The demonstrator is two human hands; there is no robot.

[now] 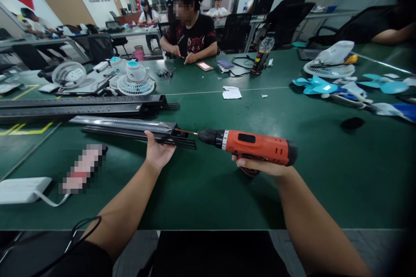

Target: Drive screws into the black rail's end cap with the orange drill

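In my right hand [260, 165] is an orange and black cordless drill [260, 145], held level by its grip with the chuck facing left. A long thin bit [188, 132] runs from the chuck to the near end of a dark metal profile [130, 124]; how far it goes in, I cannot tell. My left hand [160, 152] holds that profile near its end from below, thumb on the near side and the fingers mostly hidden beneath it. The profile slants away to the left, with shiny film on its top.
More dark profiles [78, 106] lie behind at left. A white power bank [22, 189] is cabled to a phone [84, 169]. Fan parts [134, 82] and blue fan blades [316, 85] lie farther back. A bottle [262, 54] stands near a person [191, 30] seated opposite.
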